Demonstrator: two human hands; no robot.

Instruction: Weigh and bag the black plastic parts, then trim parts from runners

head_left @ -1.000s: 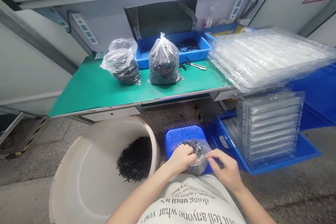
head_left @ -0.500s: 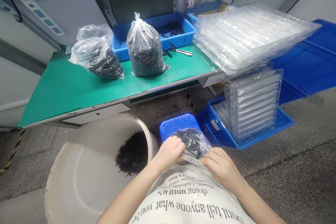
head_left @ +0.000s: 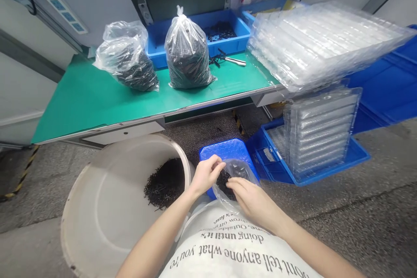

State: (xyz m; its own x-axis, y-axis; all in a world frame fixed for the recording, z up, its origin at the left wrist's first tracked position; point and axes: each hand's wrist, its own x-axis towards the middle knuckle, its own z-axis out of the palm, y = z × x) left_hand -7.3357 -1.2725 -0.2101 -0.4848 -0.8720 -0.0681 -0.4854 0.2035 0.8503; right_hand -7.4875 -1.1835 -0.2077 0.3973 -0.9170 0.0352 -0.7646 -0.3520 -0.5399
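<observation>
Hands: the left hand (head_left: 206,175) is partly closed, its fingers curled on the upper left edge of a clear plastic bag (head_left: 240,168). The right hand (head_left: 252,202) is nearly flat, its fingers extended against the bag's near side, with no clear grip.

Worktop: a green-topped worktop (head_left: 97,100) stands ahead of the person, above the concrete floor (head_left: 358,221).

Tub: a large white plastic tub (head_left: 107,213) sits to the left of the hands, its rim near the left forearm. A heap of loose black parts (head_left: 164,182) lies inside against the far wall.

Floor crates: a blue crate (head_left: 353,156) on the floor, to the right, carries an upright stack of clear blister trays (head_left: 321,132). A smaller blue crate (head_left: 221,150) lies under the hands, beside it.

Worktop load: a flat pile of clear blister trays (head_left: 325,43) overhangs the right end. Two tied-off bags of black parts (head_left: 187,54) (head_left: 128,63) stand left of it, in front of a blue tray (head_left: 228,42) holding more black pieces (head_left: 220,31).

Bag: held over the smaller crate, with a clump of small black parts (head_left: 223,182) at its bottom.

Tool: a metal-handled hand tool (head_left: 234,60) lies on the worktop near the tray.
</observation>
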